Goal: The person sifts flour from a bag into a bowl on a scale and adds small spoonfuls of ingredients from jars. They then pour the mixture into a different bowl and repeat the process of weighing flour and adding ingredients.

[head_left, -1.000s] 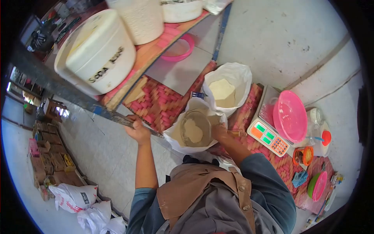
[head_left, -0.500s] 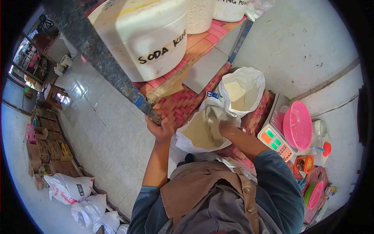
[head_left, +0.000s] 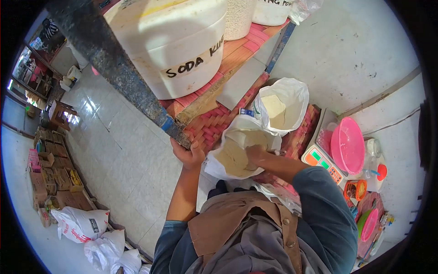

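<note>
My left hand (head_left: 190, 154) is wrapped round the lower end of the dark, blue-flecked shelf post (head_left: 169, 125), at the corner of a woven pink shelf. My right hand (head_left: 256, 155) reaches down into an open white sack (head_left: 214, 170) holding pale beige powder (head_left: 232, 157). Its fingers look closed and point into the powder; what they hold, if anything, is hidden. Just behind stands a second open white sack (head_left: 299, 107), with cream powder inside. A small blue packet (head_left: 246, 112) lies between the sacks and the shelf.
Overhead, a white tub (head_left: 182, 55) marked "SODA KUE" stands on the upper shelf beside other tubs. To the right are a digital scale (head_left: 319, 160), a pink bowl (head_left: 348, 146) and an orange tub (head_left: 355, 190). Cardboard boxes (head_left: 57, 164) and white sacks (head_left: 82, 223) line the left wall.
My right hand has moved left and deeper into the front sack, and the powder surface looks disturbed. My left hand stays on the post. The view has shifted slightly.
</note>
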Tool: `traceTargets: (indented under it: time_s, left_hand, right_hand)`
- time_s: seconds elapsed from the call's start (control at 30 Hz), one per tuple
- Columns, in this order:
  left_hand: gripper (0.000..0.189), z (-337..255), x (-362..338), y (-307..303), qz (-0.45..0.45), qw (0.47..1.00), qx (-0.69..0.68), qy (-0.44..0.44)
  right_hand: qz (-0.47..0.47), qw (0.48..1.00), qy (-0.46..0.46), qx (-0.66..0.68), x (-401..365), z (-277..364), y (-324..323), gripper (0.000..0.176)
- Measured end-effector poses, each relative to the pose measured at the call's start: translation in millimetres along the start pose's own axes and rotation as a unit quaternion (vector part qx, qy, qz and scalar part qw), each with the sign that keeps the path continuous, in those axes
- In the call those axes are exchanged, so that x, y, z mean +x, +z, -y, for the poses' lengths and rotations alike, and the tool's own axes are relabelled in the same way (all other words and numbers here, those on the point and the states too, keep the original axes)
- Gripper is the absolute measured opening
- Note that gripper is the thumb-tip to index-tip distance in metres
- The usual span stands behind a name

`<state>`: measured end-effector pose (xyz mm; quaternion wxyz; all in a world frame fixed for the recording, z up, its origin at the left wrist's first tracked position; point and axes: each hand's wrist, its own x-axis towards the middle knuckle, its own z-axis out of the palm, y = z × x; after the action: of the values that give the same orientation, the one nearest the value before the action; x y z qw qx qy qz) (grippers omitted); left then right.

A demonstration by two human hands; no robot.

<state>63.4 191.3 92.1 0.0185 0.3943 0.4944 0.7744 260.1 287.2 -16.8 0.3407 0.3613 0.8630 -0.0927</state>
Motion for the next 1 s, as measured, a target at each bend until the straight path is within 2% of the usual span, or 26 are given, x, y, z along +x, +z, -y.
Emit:
traceTargets:
  time_s: [0.03, 0.1, 0.23, 0.33, 0.4, 0.53, 0.6, 0.63, 0.7, 0.83, 0.9, 0.93, 1.0]
  left_hand:
    - [0.041, 1.4, 0.7, 0.0, -0.001, 1.000, 0.002, 0.000]
    - [0.038, 2.7, -1.0, -2.3, 0.004, 1.000, 0.023, 0.003]
    - [0.037, 1.6, -1.9, 0.7, 0.001, 1.000, -0.003, -0.011]
    - [0.038, 0.9, -2.2, 1.2, -0.011, 1.000, -0.008, -0.009]
    - [0.041, -0.8, -0.4, 2.7, -0.006, 1.000, -0.007, -0.003]
    - [0.043, 2.4, -2.3, -0.7, 0.005, 1.000, 0.008, -0.006]
    - [0.044, 1.3, -2.1, 1.3, -0.010, 1.000, 0.003, -0.002]
    - [0.044, 1.5, -1.3, 1.3, -0.009, 1.000, 0.003, -0.002]
    - [0.043, 1.8, 0.3, 0.6, 0.003, 1.000, 0.016, 0.012]
    - [0.043, -0.2, 0.7, 3.5, -0.001, 1.000, 0.016, 0.021]
    - [0.044, -1.8, 1.2, 5.5, -0.024, 0.999, 0.021, 0.023]
    - [0.044, -3.0, 1.3, 5.2, -0.024, 0.999, 0.019, 0.025]
    - [0.046, -5.4, 1.2, 3.9, -0.012, 1.000, 0.027, 0.004]
  right_hand:
    - [0.000, 1.000, -0.002, -0.001, 5.1, -6.6, -0.8, 0.034]
    - [0.000, 0.995, 0.069, -0.074, 17.3, -12.3, 8.3, 0.038]
    - [0.019, 0.995, 0.087, -0.037, 22.8, 0.4, 37.6, 0.033]
    - [0.037, 0.997, 0.067, 0.021, 26.0, 31.5, 53.2, 0.027]
    - [0.021, 0.993, 0.010, 0.118, 28.5, 39.4, 52.4, 0.023]
    - [-0.026, 0.987, -0.032, 0.153, 13.0, 27.6, 24.5, 0.017]
    - [0.080, 0.943, -0.007, 0.324, 5.5, 22.8, 5.7, 0.013]
    - [0.080, 0.942, -0.007, 0.325, 6.4, 22.2, 7.4, 0.013]
    - [0.066, 0.878, -0.004, 0.474, 10.2, 20.3, 16.0, 0.015]
    - [0.049, 0.858, 0.000, 0.511, -1.1, 14.3, 27.2, 0.019]
    - [-0.032, 0.839, 0.006, 0.543, -28.2, 12.4, 32.9, 0.027]
    - [-0.035, 0.839, 0.006, 0.543, -36.2, 10.4, 45.2, 0.027]
    - [-0.203, 0.862, 0.003, 0.464, -54.4, 0.7, 74.3, 0.032]
